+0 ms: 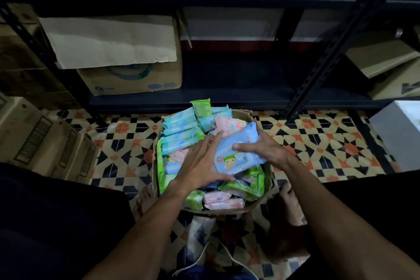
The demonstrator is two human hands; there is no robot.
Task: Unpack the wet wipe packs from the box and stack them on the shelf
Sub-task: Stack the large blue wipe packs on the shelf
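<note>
Packs (236, 143) blue/pink/green, box (269, 177) brown, floor (318, 138) w/ orange-black-cream star tiles.

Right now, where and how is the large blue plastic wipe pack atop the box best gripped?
By its two opposite edges: left hand from the left, right hand from the right. The large flat blue plastic wipe pack lies tilted atop the other packs in the brown cardboard box, its edges raised clear. It looks soft, so a wide two-sided hold probably suits.

A blue wipe pack (238, 151) sits tilted between my left hand (200, 161) and right hand (267, 148); under them the open cardboard box (246, 114) brims with teal, green and pink packs (179, 134). Dark shelf (227, 98) beyond my hands.
</note>
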